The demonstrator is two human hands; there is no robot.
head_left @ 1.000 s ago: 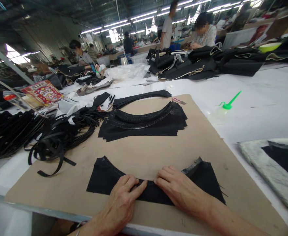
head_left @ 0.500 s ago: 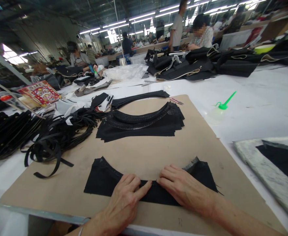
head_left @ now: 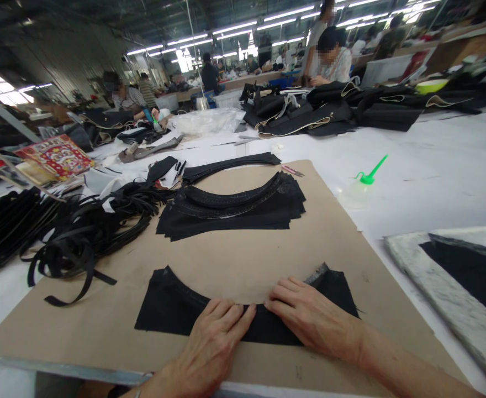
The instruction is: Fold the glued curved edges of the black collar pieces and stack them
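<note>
A black fabric piece (head_left: 164, 304) with a curved upper edge lies flat on the brown board in front of me. My left hand (head_left: 218, 337) is closed on the middle of that curve, its fingertips pressed together at the edge. Just to its right, my right hand (head_left: 305, 309) pinches the same edge, fingers bent over it. Towards the right end, a greyish strip shows along the turned edge. The fingertips hide part of the fold. Beyond the hands sits a stack of similar black pieces (head_left: 226, 221) with curved bands on top.
Black straps (head_left: 77, 249) lie tangled on the left of the brown board (head_left: 329, 221). A green-nozzled bottle (head_left: 367, 178) stands on the white table. A mottled slab (head_left: 417, 276) bearing black fabric is at right. Small red snips (head_left: 293, 171) lie behind the stack. Co-workers sit and stand farther back.
The view has shifted slightly, so most things sit a little farther left. My left fingers have drawn closer together at the edge; the right hand stays in place on the fabric.
</note>
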